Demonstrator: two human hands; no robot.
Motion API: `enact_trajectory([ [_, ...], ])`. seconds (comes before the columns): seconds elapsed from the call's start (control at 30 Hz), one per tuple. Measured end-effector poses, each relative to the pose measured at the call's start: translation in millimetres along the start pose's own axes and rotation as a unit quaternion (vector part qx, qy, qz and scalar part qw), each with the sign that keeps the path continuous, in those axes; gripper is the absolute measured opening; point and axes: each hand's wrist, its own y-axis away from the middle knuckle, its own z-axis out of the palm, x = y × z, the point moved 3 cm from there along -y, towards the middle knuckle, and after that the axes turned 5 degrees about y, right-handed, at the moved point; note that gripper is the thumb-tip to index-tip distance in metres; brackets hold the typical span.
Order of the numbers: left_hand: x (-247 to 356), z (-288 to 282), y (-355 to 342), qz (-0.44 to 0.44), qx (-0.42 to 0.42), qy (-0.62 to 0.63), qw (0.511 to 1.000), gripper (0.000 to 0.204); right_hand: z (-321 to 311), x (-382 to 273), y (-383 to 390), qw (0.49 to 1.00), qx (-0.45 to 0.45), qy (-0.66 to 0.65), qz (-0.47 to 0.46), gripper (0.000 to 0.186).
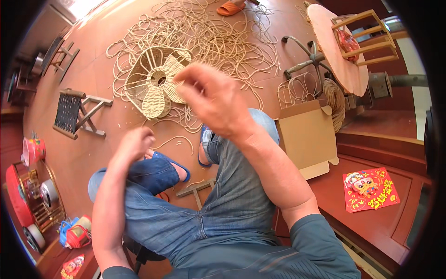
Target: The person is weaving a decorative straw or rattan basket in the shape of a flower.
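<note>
A cream woven piece point(156, 102) lies on the floor beyond my feet, with a round hub, fan-shaped woven petals and bare ribs inside a rimmed frame. My right hand point(213, 101) is raised in front of its right side, covering part of a petal. Its fingers are bent toward the thumb; anything between them is too small to make out. Lower and to the left, my left hand point(134, 145) hovers above my knee with curled fingers. Whatever that hand may hold is hidden. Loose tan cord point(204, 44) spreads in a tangled heap behind the woven piece.
A folding stool point(69, 114) stands at left. On my right are an open cardboard box point(306, 139), a coil of cord point(335, 104), a wheeled chair base point(313, 58) and a red printed card point(371, 189). An orange slipper point(230, 8) lies at the far edge.
</note>
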Motion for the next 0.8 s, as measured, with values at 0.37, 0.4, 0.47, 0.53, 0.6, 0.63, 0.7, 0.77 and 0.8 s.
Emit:
enact_trajectory([
  [0.37, -98.4, 2.0, -129.1, -0.017, 0.135, 0.053, 0.989, 0.039, 31.3, 0.5, 24.2, 0.967, -0.191, 0.159, -0.058, 0.043],
  [0.4, -110.5, 2.3, -143.3, 0.003, 0.153, 0.051, 0.987, 0.046, 31.6, -1.0, 24.1, 0.97, -0.176, 0.159, -0.059, 0.041],
  [0.47, -134.9, 6.0, -178.2, -0.086, 0.144, 0.028, 0.985, 0.052, 29.5, -0.1, 25.4, 0.967, -0.172, 0.175, -0.064, 0.036],
  [0.53, -146.4, 15.8, -193.9, -0.035, 0.187, 0.042, 0.981, 0.051, 29.9, 2.0, 25.4, 0.966, -0.178, 0.179, -0.053, 0.033],
  [0.6, -154.7, 22.1, -203.3, -0.006, 0.234, 0.031, 0.972, 0.055, 32.4, 4.7, 25.1, 0.963, -0.193, 0.184, -0.036, 0.027],
  [0.63, -157.6, 26.8, -208.6, 0.011, 0.223, 0.03, 0.974, 0.055, 33.4, 5.3, 25.6, 0.964, -0.188, 0.184, -0.035, 0.027],
  [0.7, -166.9, 31.6, -219.0, -0.007, 0.231, 0.032, 0.972, 0.058, 36.0, 6.1, 26.7, 0.969, -0.173, 0.173, -0.038, 0.025],
  [0.77, -178.0, 34.4, -234.2, -0.035, 0.178, 0.065, 0.981, 0.059, 38.6, 7.1, 27.8, 0.972, -0.163, 0.163, -0.042, 0.023],
  [0.8, -183.0, 33.6, -242.9, -0.051, 0.168, 0.075, 0.982, 0.058, 39.4, 6.0, 27.7, 0.977, -0.141, 0.156, -0.041, 0.023],
])
